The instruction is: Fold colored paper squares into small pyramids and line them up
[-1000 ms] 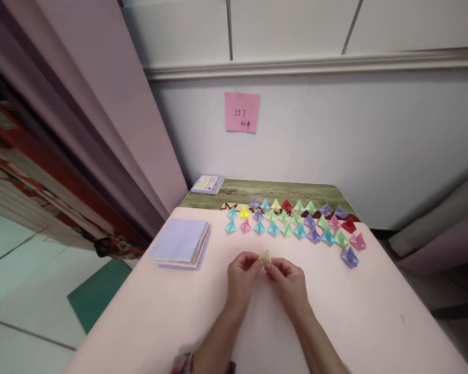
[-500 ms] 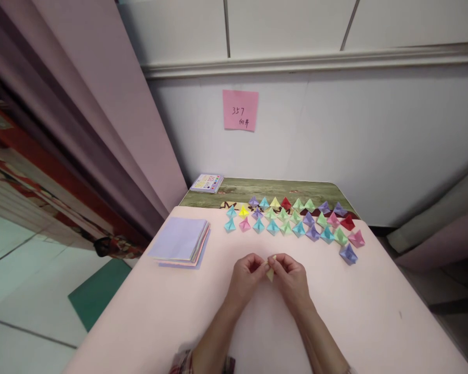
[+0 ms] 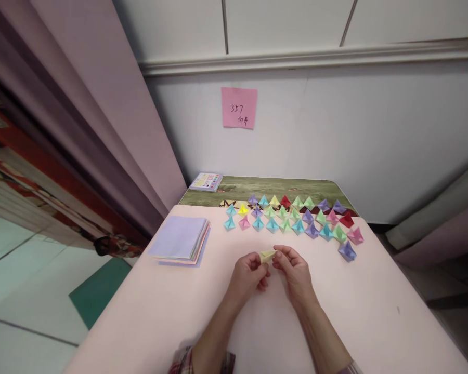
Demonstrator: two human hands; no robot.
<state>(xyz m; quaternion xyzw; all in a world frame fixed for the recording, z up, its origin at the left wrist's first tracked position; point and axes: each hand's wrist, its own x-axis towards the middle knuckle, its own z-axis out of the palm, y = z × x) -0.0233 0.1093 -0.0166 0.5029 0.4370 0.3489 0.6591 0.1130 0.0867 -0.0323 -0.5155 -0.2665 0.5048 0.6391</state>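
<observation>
Lavender-topped origami squares (image 3: pixel 177 238) sit stacked on the desk (image 3: pixel 159 311), unmoved from half a second ago. Next along, the person's left hand (image 3: pixel 246 278) has its grip clamped on a pale-yellow folded paper (image 3: pixel 267 256) between the hands; its tip pointed down before, now it lies nearly level. The right hand (image 3: pixel 295 271) pinches its right end, near a purple origami boat (image 3: pixel 347 251).
</observation>
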